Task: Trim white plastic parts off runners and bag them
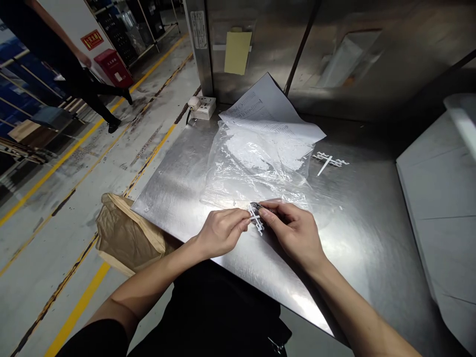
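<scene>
My left hand pinches a branched white plastic sprue between thumb and fingers, above the metal table. In my right hand is a pair of nippers; its dark tip touches or nearly touches the sprue's upper end, and its handles are mostly hidden by my fingers. Just beyond both hands lies a see-through plastic bag with many small white pieces in it. A second white sprue rests on the table to the right of the bag.
Printed paper sheets lie over the bag's far side. A power strip sits at the table's back left. A brown sack stands beside the left edge, and a white panel rises at right. Another person walks at upper left.
</scene>
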`<state>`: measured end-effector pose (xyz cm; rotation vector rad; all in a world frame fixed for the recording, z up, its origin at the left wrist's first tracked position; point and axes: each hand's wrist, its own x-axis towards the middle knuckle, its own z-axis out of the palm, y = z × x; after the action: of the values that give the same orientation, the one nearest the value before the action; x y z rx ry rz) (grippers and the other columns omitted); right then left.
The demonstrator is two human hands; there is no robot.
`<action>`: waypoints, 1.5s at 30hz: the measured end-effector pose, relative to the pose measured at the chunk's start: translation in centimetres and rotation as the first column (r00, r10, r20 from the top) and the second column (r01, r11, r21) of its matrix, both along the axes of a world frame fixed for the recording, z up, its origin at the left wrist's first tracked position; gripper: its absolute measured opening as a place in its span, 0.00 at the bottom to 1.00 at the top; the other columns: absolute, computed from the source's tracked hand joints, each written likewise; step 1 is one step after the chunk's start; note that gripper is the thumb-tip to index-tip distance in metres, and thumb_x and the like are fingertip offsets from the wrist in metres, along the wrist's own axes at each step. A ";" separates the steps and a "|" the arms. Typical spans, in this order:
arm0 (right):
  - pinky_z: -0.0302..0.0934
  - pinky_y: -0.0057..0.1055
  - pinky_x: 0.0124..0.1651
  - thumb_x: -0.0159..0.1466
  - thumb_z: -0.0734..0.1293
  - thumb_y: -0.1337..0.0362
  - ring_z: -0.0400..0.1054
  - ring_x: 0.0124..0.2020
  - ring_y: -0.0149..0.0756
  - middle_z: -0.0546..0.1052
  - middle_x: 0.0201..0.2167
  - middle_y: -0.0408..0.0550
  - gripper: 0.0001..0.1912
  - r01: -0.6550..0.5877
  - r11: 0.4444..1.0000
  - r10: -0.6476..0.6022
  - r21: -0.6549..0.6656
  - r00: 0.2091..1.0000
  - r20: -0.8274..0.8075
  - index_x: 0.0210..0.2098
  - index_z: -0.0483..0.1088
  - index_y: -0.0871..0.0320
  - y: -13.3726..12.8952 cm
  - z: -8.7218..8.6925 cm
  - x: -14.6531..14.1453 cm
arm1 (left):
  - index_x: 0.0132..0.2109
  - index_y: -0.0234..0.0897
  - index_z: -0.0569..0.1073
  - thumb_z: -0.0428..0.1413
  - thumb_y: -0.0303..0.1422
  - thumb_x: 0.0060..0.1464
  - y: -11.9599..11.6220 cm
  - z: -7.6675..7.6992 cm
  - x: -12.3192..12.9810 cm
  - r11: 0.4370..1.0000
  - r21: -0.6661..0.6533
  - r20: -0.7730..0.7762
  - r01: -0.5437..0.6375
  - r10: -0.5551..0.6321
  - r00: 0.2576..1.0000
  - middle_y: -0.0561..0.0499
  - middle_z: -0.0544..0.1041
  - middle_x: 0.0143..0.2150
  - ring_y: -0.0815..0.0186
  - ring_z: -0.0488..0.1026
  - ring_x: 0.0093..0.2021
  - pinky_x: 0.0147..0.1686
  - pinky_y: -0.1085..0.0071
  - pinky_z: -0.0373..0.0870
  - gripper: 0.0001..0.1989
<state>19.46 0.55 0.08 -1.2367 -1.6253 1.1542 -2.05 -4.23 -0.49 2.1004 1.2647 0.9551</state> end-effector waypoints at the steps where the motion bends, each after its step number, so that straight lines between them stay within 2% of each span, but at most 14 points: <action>1: 0.74 0.42 0.43 0.71 0.74 0.51 0.83 0.41 0.48 0.89 0.43 0.53 0.14 0.002 1.000 -0.002 0.001 1.000 0.001 0.43 0.87 0.54 0.0 0.0 0.0 | 0.43 0.38 0.75 0.49 0.34 0.80 0.0 0.0 0.0 1.000 -0.004 0.009 -0.002 0.002 1.000 0.52 0.80 0.36 0.67 0.78 0.35 0.38 0.70 0.71 0.15; 6: 0.75 0.43 0.44 0.72 0.74 0.50 0.83 0.42 0.50 0.89 0.43 0.54 0.14 0.015 0.998 -0.014 0.066 1.000 -0.013 0.44 0.87 0.53 -0.2 0.9 0.3 | 0.43 0.38 0.76 0.49 0.34 0.80 0.0 0.0 -0.1 0.999 -0.035 0.003 -0.009 0.009 1.000 0.51 0.82 0.37 0.66 0.79 0.35 0.38 0.70 0.71 0.15; 10: 0.74 0.40 0.40 0.72 0.74 0.53 0.82 0.39 0.47 0.88 0.41 0.51 0.11 -0.059 0.994 0.064 0.097 0.997 -0.046 0.44 0.86 0.51 -0.6 2.0 0.3 | 0.45 0.39 0.76 0.49 0.34 0.79 0.0 -0.2 -0.1 0.999 -0.038 0.008 -0.004 0.005 1.000 0.51 0.82 0.37 0.66 0.79 0.36 0.38 0.70 0.72 0.14; 13: 0.71 0.38 0.37 0.73 0.74 0.54 0.80 0.36 0.44 0.88 0.39 0.48 0.09 -0.111 0.986 0.113 0.127 0.994 -0.011 0.44 0.86 0.49 -0.7 2.3 0.3 | 0.46 0.38 0.76 0.49 0.33 0.79 0.0 -0.4 -0.1 1.000 -0.029 0.024 0.000 0.001 1.000 0.51 0.82 0.38 0.66 0.79 0.37 0.39 0.70 0.73 0.12; 19: 0.69 0.37 0.35 0.73 0.73 0.54 0.80 0.36 0.44 0.88 0.39 0.47 0.09 -0.142 0.984 0.138 0.105 0.989 0.045 0.46 0.86 0.49 -0.8 2.1 0.4 | 0.45 0.38 0.76 0.49 0.33 0.79 0.0 -0.4 -0.1 1.000 -0.022 0.006 -0.004 0.004 1.000 0.51 0.82 0.38 0.66 0.79 0.36 0.39 0.70 0.74 0.13; 27: 0.72 0.37 0.36 0.73 0.74 0.54 0.81 0.37 0.44 0.88 0.41 0.49 0.10 -0.111 0.992 0.113 0.066 0.993 -0.021 0.44 0.86 0.50 -0.8 1.8 -0.1 | 0.45 0.37 0.76 0.49 0.30 0.79 0.1 -0.5 -0.1 0.998 0.060 -0.033 0.015 -0.013 0.999 0.50 0.80 0.36 0.65 0.78 0.35 0.37 0.70 0.72 0.13; 35: 0.72 0.38 0.38 0.72 0.74 0.52 0.81 0.37 0.44 0.88 0.40 0.49 0.12 -0.072 0.997 0.074 0.020 0.995 -0.069 0.44 0.86 0.52 -1.1 1.4 -0.5 | 0.46 0.38 0.76 0.50 0.32 0.79 0.0 -0.7 -0.1 1.000 -0.019 0.014 -0.018 0.019 1.000 0.51 0.81 0.37 0.66 0.78 0.36 0.40 0.70 0.73 0.11; 38: 0.71 0.38 0.37 0.72 0.74 0.50 0.79 0.35 0.43 0.88 0.40 0.51 0.15 -0.048 0.999 0.048 0.004 0.997 -0.053 0.44 0.86 0.54 -0.8 1.4 -0.3 | 0.50 0.39 0.77 0.51 0.33 0.79 -0.1 -0.6 -0.1 0.997 -0.064 0.059 -0.033 0.037 0.998 0.52 0.82 0.37 0.66 0.80 0.36 0.40 0.70 0.74 0.09; 42: 0.74 0.39 0.40 0.72 0.74 0.48 0.81 0.38 0.45 0.88 0.42 0.53 0.17 -0.012 0.999 0.014 0.032 0.998 -0.059 0.45 0.86 0.54 -0.3 1.2 0.1 | 0.54 0.39 0.76 0.51 0.33 0.79 -0.1 -0.3 -0.1 0.996 -0.076 0.130 -0.047 0.056 0.990 0.52 0.84 0.37 0.66 0.83 0.36 0.40 0.71 0.75 0.09; 45: 0.75 0.41 0.42 0.72 0.74 0.47 0.82 0.39 0.47 0.88 0.42 0.54 0.18 -0.012 0.999 0.014 0.040 0.998 -0.060 0.46 0.87 0.55 -0.2 1.0 0.4 | 0.51 0.38 0.76 0.49 0.31 0.79 -0.1 0.1 -0.2 0.996 -0.083 0.140 -0.046 0.057 0.988 0.51 0.84 0.38 0.67 0.83 0.37 0.40 0.71 0.75 0.10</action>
<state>19.84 0.34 1.08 -1.1569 -1.6062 1.1507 -2.22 -4.34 -0.43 1.9118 1.2681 1.0401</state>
